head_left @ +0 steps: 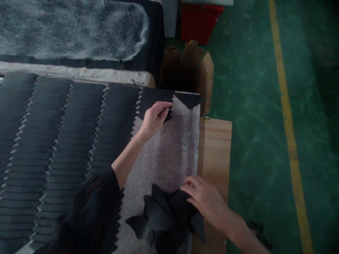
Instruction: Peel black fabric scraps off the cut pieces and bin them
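Observation:
My left hand [156, 118] is closed in a pinch on a dark piece [168, 115], thin and cloth-like, at the right end of the rows. Just beyond it, another dark piece [156, 94] lies flat by the board's far edge. A pointed dark piece [189, 100] sits at the far right corner. Nearer to me, my right hand [205, 199] has its fingers drawn together at the edge of a loose pile of dark pieces [161, 213]. Its fingertips touch the pile, but whether they grip a piece is unclear.
Overlapping rows of dark pieces [76, 141] with zigzag edges cover the left of the fuzzy grey board [174, 151]. A wooden plank [215, 155] juts out at right. Beyond stand a torn cardboard box [205, 74], a red bin [200, 21] and a dusty dark surface [79, 31].

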Motion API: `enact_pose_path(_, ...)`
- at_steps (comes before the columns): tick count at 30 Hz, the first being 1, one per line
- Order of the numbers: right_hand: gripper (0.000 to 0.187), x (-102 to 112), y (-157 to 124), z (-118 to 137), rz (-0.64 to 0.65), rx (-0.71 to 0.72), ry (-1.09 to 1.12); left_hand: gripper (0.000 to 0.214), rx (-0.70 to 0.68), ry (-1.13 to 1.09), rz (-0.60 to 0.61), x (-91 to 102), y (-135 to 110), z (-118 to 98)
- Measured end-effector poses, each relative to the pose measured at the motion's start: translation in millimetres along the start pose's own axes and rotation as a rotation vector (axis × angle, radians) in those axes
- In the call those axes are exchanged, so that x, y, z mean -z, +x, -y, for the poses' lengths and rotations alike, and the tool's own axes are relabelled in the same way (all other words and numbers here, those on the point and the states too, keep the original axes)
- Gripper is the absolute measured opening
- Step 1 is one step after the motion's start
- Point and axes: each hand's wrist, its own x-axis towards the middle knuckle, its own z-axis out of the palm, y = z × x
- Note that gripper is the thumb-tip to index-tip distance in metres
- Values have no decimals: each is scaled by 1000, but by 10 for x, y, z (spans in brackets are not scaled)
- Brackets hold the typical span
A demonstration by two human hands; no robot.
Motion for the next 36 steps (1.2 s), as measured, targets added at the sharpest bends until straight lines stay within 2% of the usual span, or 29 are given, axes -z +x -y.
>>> enact_pose_path(2, 35, -87, -72, 45, -7, -94, -14, 23, 61, 9, 19, 68, -277, -143)
enact_pose_path(5, 29, -290, -115, 99, -52, -427, 32, 22, 129, 3, 64, 124, -705, -332)
enact_pose_path(7, 37, -460, -128, 153, -81, -555, 130, 22, 171, 12, 78, 136, -948, -424)
enact_pose_path(10, 44, -613, -106, 223, -174, -526, 388, 22, 265, -39, 143, 131, -1198, -538)
enact_pose_path(11, 38, -604, -74, 231, -191, -494, 479, 21, 322, -84, 178, 125, -1248, -576)
enact_pose_path(13, 13, -472, 39, 216, -202, -407, 627, 25, 451, -228, 292, 100, -1299, -648)
enact_pose_path(14, 7, -358, 120, 195, -209, -361, 673, 31, 498, -315, 358, 77, -1301, -678)
enact_pose_path(15, 13, -222, 213, 165, -227, -322, 699, 36, 547, -389, 412, 47, -1288, -699)
enact_pose_path(17, 18, 69, 425, 81, -292, -263, 692, 31, 634, -468, 433, -34, -1213, -709)
enact_pose_path(20, 21, 429, 756, -109, -349, -252, 628, 21, 670, -469, 289, -167, -972, -646)
enact_pose_path(23, 23, 670, 1052, -355, -378, -216, 518, 19, 584, -421, 87, -250, -612, -536)
enact_pose_path(28, 20, 1073, 1504, -731, -507, -61, 383, 18, 483, -425, -119, -278, -96, -324)
enact_pose_path(31, 20, 1323, 1759, -891, -505, 11, 324, 24, 431, -414, -192, -274, -26, -188)
enact_pose_path(36, 26, 1551, 2037, -1036, -482, 13, 230, 22, 422, -293, -137, -253, -156, -34)
